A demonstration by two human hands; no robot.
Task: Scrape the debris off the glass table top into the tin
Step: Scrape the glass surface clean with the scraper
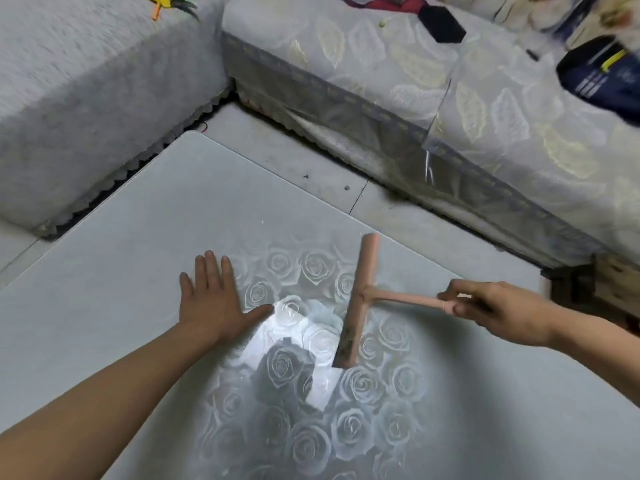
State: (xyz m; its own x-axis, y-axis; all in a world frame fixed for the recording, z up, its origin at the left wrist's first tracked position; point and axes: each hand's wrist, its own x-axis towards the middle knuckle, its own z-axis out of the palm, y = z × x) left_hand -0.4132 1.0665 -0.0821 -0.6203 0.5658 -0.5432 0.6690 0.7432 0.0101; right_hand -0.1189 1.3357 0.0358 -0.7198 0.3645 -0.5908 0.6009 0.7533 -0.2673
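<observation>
The glass table top (145,244) is pale grey-green with a white rose pattern in its middle. My right hand (498,308) grips the end of the handle of a pink T-shaped scraper (360,299), whose long blade rests on the glass near the table's right side. Dark bits cling to the near end of the blade. My left hand (214,296) lies flat on the glass, fingers spread, a short way left of the blade. No tin is in view. Loose debris on the glass is too small to make out.
A grey sofa (86,98) runs along the table's far left edge. A leaf-patterned sofa (485,109) stands beyond a strip of tiled floor (311,168), with a dark bag (599,77) on it. A wooden object (609,289) sits by the table's right corner.
</observation>
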